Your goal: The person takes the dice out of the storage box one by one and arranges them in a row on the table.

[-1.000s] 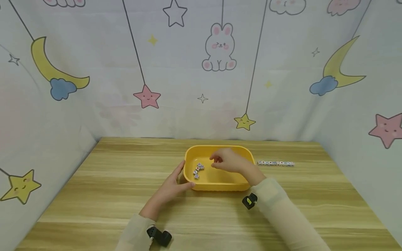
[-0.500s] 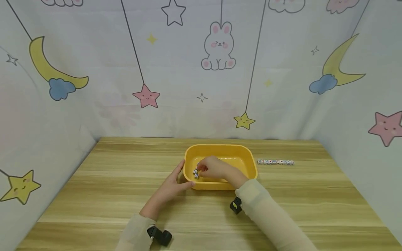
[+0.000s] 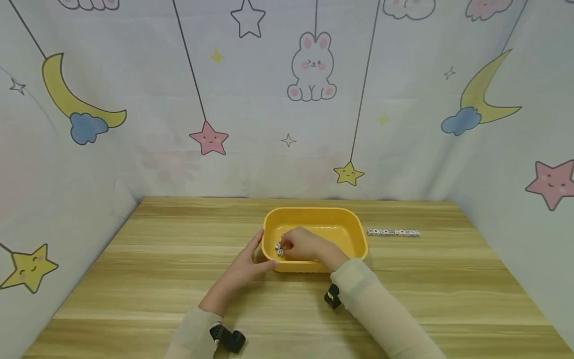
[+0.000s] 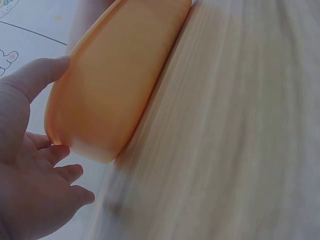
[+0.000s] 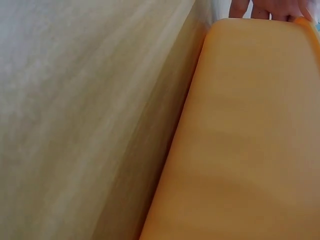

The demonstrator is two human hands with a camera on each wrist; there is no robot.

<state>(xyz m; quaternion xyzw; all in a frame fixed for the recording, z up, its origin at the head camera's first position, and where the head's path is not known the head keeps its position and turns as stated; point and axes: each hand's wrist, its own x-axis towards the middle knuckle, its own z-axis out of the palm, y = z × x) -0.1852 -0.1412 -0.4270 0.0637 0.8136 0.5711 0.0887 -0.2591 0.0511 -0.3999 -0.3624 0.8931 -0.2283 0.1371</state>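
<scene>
A yellow plastic bin (image 3: 314, 266) sits on the wooden table. My left hand (image 3: 244, 269) rests on its left end, thumb on the front rim and fingers spread along the end wall. In the left wrist view the thumb (image 4: 47, 72) touches the rim and the fingers are loosely bent beside the corner. My right hand (image 3: 305, 244) reaches down inside the bin, fingers curled at a few white dice (image 3: 280, 252) at the left end. These fingers cover part of the dice, and I cannot tell whether they pinch one. The right wrist view shows mostly the bin's outer wall (image 5: 250, 125).
A straight row of several white dice (image 3: 393, 233) lies on the table (image 3: 134, 279) to the right of the bin. A white cloth backdrop (image 3: 251, 99) printed with stars, moons and a rabbit stands behind and at both sides.
My right hand has moved left and down inside the bin to the dice, then shifted only slightly over the last half second. The left hand and the bin have stayed in place.
</scene>
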